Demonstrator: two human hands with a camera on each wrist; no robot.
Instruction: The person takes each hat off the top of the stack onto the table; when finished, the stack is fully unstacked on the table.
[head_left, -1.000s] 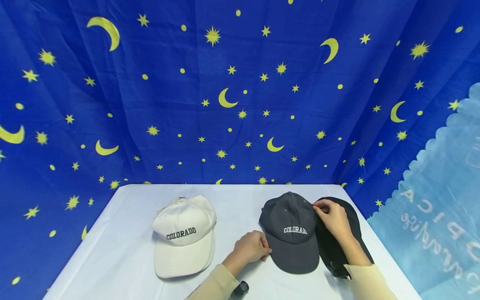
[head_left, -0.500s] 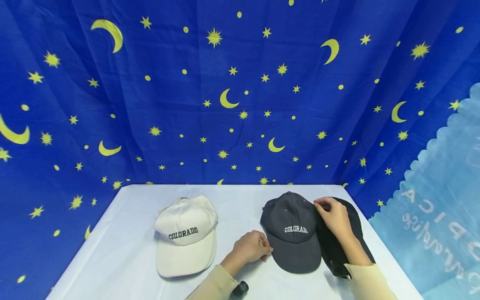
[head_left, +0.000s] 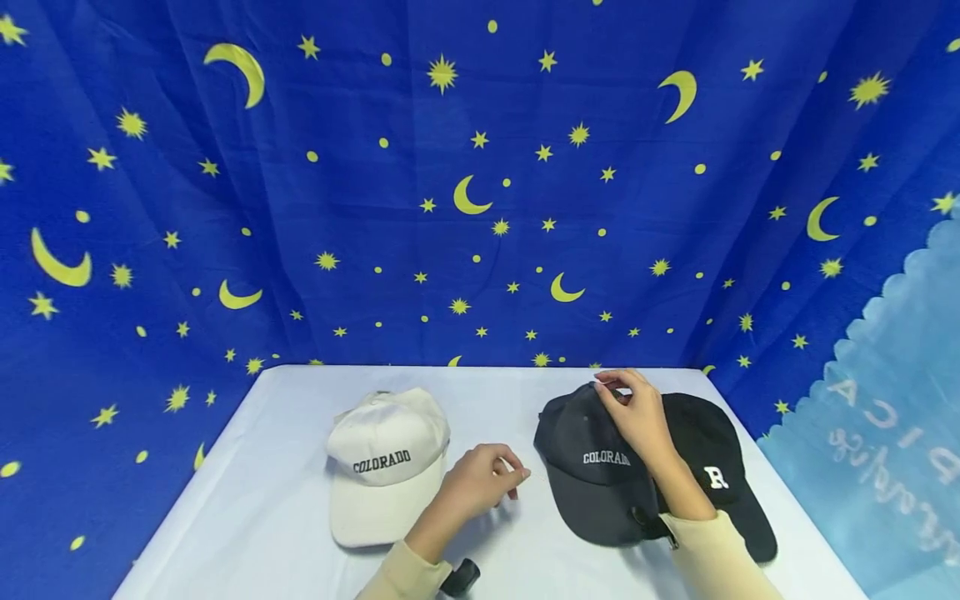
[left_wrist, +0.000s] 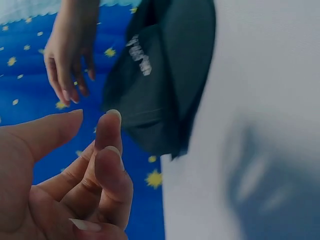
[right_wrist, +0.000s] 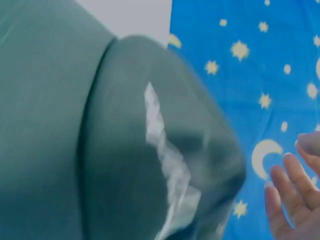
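Note:
A dark grey baseball cap lettered COLORADO rests on the table, brim toward me. My right hand is over its crown in the head view. The right wrist view shows the right hand's fingers spread and apart from the cap, holding nothing. Just left of the brim, my left hand hovers with loosely bent fingers; in the left wrist view its thumb and fingertips are separate, with nothing between them. A black cap with a white R lies at the right, partly behind my right wrist and the grey cap.
An off-white cap lettered COLORADO lies left of my left hand. The white table ends at a blue star-and-moon curtain at the back and sides. A pale blue cloth hangs at the right.
My left hand has drawn away from the grey cap's brim, up and left. My right hand has moved from the cap's right side to over its crown, uncovering the black cap's R.

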